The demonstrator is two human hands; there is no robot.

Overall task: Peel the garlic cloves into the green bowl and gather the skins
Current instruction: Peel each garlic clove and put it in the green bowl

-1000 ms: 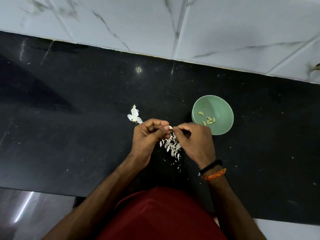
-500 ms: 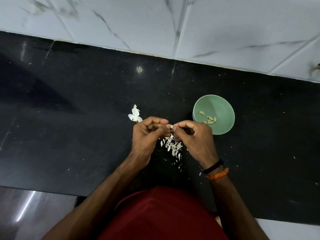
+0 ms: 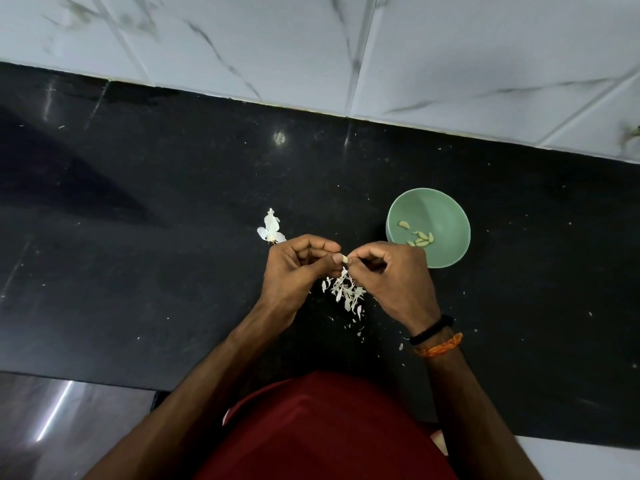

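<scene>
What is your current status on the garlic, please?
Left hand and right hand pinching one garlic clove. Peeled cloves in green bowl. Skins below. Nothing obstructing.

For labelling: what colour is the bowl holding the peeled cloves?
Pale green bowl, clearest in the head view.

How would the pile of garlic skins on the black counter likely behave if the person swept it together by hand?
The garlic skins look thin and papery, so probably very light and floppy. Stray flakes already lie scattered toward the counter edge, so a sweep would likely scatter some. They look likely to tear or crumble rather than slide as one mass.
</scene>
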